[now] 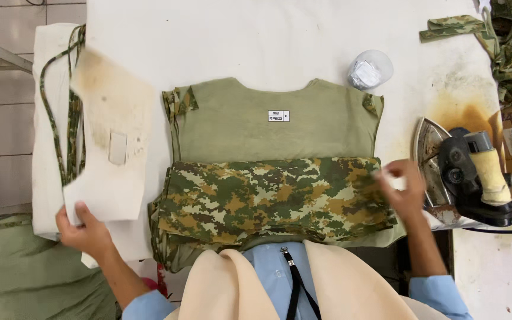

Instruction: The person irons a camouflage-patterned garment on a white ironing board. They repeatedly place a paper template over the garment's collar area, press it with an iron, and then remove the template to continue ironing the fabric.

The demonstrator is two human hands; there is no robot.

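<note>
Left hand (84, 232): low at the left edge of the table, forearm rising from the bottom of the frame in a light blue sleeve. Thumb lies on top of the lower corner of a stained, off-white flat board with a curved outline (111, 139), fingers hidden beneath it; the hand pinches that corner. The board stands tilted up off the surface, blurred, and carries a small pale rectangular patch near its middle. Behind it, a white cloth-covered pad (48, 118) with a narrow camouflage strap (72, 118) draped along it.

Right hand (403, 188): forearm comes in from the lower right, wrist bent inward. Fingers curled and drawn together at the right edge of the folded garment, nipping something pale; blurred, so what exactly is pinched cannot be told.

Between the hands: a folded olive-green shirt with a camouflage-print lower panel (274, 198), lying flat at the centre of the white ironing table (238, 41), collar end away from the person, a small white label near the neckline.

Just right of the right hand: a black electric iron with a padded cream handle (475, 172), tipped on its side, soleplate facing the garment. Beyond the shirt's far right shoulder, a crumpled clear plastic bag (370, 69). Top right: loose camouflage fabric pieces (508, 41).
</note>
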